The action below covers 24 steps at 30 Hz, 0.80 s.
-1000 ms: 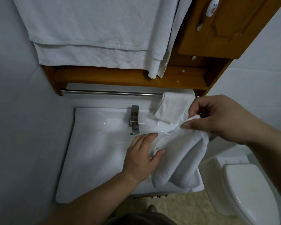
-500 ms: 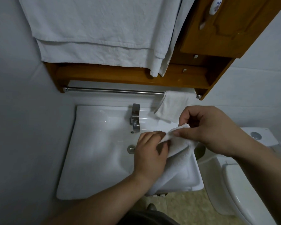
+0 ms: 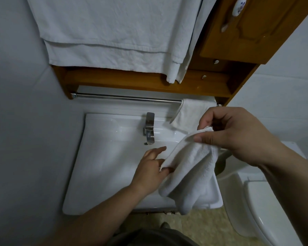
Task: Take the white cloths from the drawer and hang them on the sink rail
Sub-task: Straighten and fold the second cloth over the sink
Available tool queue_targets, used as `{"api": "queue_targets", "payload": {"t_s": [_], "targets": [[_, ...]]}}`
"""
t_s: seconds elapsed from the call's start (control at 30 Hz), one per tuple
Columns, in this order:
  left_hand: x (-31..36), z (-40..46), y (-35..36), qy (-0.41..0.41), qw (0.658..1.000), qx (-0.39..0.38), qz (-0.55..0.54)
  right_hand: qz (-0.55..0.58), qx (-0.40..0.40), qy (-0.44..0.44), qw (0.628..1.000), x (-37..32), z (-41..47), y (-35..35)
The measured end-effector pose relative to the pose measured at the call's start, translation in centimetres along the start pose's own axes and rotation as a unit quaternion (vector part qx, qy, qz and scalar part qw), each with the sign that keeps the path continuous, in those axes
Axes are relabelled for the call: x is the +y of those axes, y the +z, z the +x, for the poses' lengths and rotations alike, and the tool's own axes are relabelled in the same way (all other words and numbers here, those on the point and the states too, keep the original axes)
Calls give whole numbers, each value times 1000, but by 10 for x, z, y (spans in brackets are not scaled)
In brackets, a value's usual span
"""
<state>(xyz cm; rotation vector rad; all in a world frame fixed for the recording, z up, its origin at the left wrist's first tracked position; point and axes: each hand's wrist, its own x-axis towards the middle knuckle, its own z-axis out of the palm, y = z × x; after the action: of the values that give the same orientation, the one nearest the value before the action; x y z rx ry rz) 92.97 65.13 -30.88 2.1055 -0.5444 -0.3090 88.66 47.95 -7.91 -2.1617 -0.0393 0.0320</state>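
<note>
I am pinching a white cloth [image 3: 190, 167] with both hands, right hand [image 3: 238, 135] uppermost, left hand [image 3: 151, 173] lower (over the sink [image 3: 103, 157])

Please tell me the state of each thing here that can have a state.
held cloth: pinched by right hand and left hand, not hung
small cloth: draped over rail
faucet: no water running
toilet lid: closed
large towel: hanging
</note>
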Motion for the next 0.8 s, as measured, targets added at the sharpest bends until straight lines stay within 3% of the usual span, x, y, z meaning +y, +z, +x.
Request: {"api": "queue_targets", "payload": {"t_s": [0.33,0.5,0.63,0.8], "targets": [[-38,-8,-9,2,984,-129,122,14,-18,-12,1000,-1,3,5],[-39,-14,-11,10,990,-71,119,6,-34,-28,999,5,1,0],[-55,-21,-19,38,984,-72,157,-26,-60,-21,998,13,-3,-1],[-75,-28,-38,56,979,-43,189,-30,17,36,999,34,2,-6]]}}
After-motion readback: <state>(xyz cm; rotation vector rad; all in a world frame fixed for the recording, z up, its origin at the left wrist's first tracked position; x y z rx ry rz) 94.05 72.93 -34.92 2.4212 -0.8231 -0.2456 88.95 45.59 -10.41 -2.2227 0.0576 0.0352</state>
